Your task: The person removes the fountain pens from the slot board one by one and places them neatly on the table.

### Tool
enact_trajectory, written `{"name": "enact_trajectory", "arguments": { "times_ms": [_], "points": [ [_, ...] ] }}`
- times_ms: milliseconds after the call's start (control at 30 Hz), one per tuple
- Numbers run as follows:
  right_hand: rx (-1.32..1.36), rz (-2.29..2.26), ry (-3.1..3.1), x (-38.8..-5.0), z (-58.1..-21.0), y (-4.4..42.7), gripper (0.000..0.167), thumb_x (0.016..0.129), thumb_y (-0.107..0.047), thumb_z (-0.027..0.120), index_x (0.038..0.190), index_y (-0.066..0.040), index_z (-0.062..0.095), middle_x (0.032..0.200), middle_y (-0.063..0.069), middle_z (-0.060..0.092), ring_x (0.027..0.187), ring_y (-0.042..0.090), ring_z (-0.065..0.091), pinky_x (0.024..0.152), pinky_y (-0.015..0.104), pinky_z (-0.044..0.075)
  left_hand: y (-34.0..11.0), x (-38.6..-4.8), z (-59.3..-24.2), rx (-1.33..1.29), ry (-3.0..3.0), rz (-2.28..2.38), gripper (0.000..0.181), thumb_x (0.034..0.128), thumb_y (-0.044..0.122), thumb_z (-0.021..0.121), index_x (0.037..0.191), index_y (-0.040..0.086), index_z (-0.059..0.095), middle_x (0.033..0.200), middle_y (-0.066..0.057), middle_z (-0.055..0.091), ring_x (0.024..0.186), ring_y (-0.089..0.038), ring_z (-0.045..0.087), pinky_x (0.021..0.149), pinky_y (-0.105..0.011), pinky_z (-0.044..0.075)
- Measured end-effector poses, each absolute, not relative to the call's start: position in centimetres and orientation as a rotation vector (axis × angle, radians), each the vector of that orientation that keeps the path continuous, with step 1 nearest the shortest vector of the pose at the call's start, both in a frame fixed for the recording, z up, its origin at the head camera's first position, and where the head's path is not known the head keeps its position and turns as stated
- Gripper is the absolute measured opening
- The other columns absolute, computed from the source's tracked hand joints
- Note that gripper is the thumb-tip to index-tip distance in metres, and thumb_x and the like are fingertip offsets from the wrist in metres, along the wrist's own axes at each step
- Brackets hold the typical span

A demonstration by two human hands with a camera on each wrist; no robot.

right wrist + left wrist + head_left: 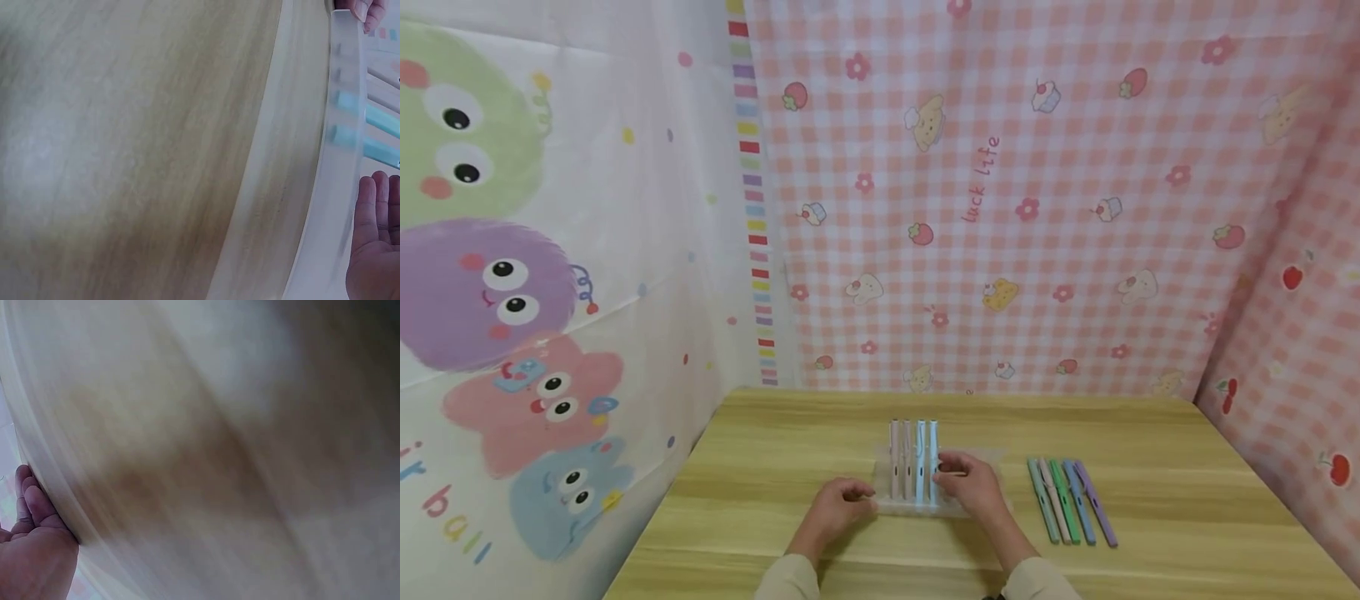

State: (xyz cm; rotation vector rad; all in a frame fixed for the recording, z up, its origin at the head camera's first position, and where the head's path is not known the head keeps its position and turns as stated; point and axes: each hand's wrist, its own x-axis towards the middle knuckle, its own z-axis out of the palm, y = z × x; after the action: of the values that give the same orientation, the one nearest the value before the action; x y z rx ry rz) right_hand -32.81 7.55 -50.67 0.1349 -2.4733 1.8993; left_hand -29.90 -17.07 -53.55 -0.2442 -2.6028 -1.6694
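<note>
A clear plastic pen holder (pixel 917 509) stands mid-table. In it are two greyish-pink pens (pixel 895 458) and two light blue pens (pixel 921 458), side by side with their clips upward. My left hand (pixel 838 510) pinches the holder's left front corner; the right wrist view shows those fingertips (pixel 361 9) on its end. By the rightmost light blue pen (pixel 381 150), my right hand (pixel 973 482) has its fingers (pixel 381 206) extended, touching or nearly touching the pen's side. In the left wrist view my left hand (pixel 40 550) shows at the edge, without the holder.
To the right, several loose pens (pixel 1063 500) in pale green, pinkish, green, blue and purple lie side by side on the wooden table (pixel 1180 500). A pink checked cloth (pixel 1075 167) hangs behind, and a white cartoon-printed cloth (pixel 647 208) hangs at the left.
</note>
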Motion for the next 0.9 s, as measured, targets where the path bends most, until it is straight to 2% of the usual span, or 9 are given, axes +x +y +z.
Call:
{"name": "enact_trajectory", "arguments": {
  "times_ms": [233,633,900],
  "points": [
    [0.113,1.927,-2.448,-33.0,-51.0,7.1,0.037,0.084,-0.001,0.076,0.118,0.009,0.065,0.100,0.017,0.069,0.091,0.025,0.065,0.071,0.032,0.056,-17.1,-29.8,-53.4,-0.235,-2.615,-1.669,0.018,0.0816,0.005,0.078,0.096,-0.003,0.072,0.094,-0.008,0.061,0.086,-0.017,0.054,0.076,-0.034,0.046],
    [0.072,1.857,-2.462,-33.2,-51.1,6.5,0.032,0.084,0.002,0.074,0.114,0.009,0.066,0.094,0.012,0.067,0.084,0.020,0.063,0.068,0.031,0.056,-17.0,-29.8,-53.2,-0.228,-2.594,-1.726,0.018,0.0814,0.002,0.077,0.096,-0.005,0.071,0.091,-0.007,0.063,0.083,-0.015,0.055,0.075,-0.032,0.046],
    [0.025,1.896,-2.373,-33.2,-51.3,6.2,0.031,0.086,0.002,0.071,0.116,0.008,0.065,0.098,0.013,0.067,0.088,0.022,0.064,0.072,0.031,0.056,-17.1,-29.8,-53.3,-0.182,-2.618,-1.705,0.018,0.0811,0.004,0.078,0.097,-0.002,0.072,0.093,-0.006,0.061,0.086,-0.016,0.054,0.077,-0.033,0.045]
  ]
}}
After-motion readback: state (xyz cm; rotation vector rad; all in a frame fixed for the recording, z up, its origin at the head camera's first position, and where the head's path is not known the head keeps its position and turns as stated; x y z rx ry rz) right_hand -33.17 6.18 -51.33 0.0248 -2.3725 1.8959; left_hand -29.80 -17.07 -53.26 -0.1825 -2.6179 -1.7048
